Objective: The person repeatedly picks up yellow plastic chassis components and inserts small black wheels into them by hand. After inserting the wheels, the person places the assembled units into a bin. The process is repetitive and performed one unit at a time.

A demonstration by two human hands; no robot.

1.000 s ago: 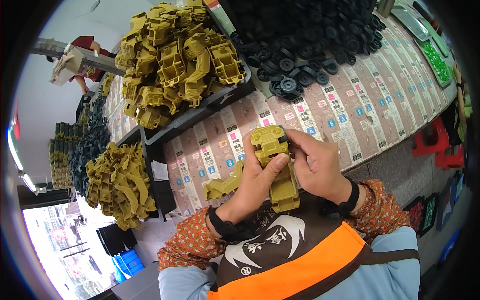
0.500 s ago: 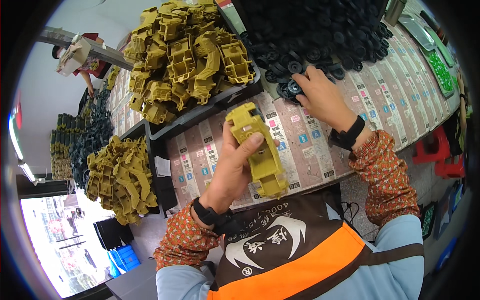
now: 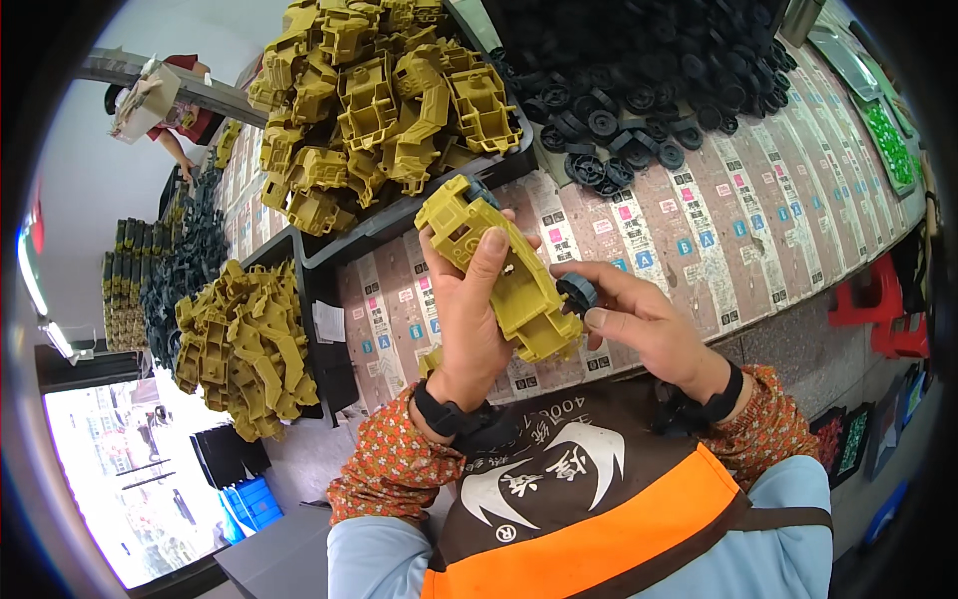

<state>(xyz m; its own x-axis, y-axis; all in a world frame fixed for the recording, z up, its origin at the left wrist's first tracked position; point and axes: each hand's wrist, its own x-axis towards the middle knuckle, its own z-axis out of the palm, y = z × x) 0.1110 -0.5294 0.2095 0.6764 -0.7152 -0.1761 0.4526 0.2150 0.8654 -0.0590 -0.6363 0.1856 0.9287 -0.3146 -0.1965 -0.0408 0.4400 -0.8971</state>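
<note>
My left hand [image 3: 473, 321] is closed round a mustard-yellow plastic toy vehicle body [image 3: 519, 290], thumb along its upper side. One black wheel [image 3: 480, 192] shows at the body's far end. Between the thumb and fingers of my right hand [image 3: 644, 324] is another black toy wheel [image 3: 577, 293], held against or very close to the right side of the body near its lower end. Whether wheel and body touch, I cannot tell.
A large heap of black wheels [image 3: 639, 110] lies on the patterned table [image 3: 699, 230]. Yellow bodies [image 3: 379, 110] fill a black crate [image 3: 349, 243]; more bodies [image 3: 244, 349] are piled at the left. A green-filled tray [image 3: 883, 145] and red stool [image 3: 878, 304] are at the right. Another person [image 3: 180, 120] stands far left.
My right hand has come back from the wheel heap toward me with a wheel and is now beside the body. My left hand has shifted slightly left, still holding the body.
</note>
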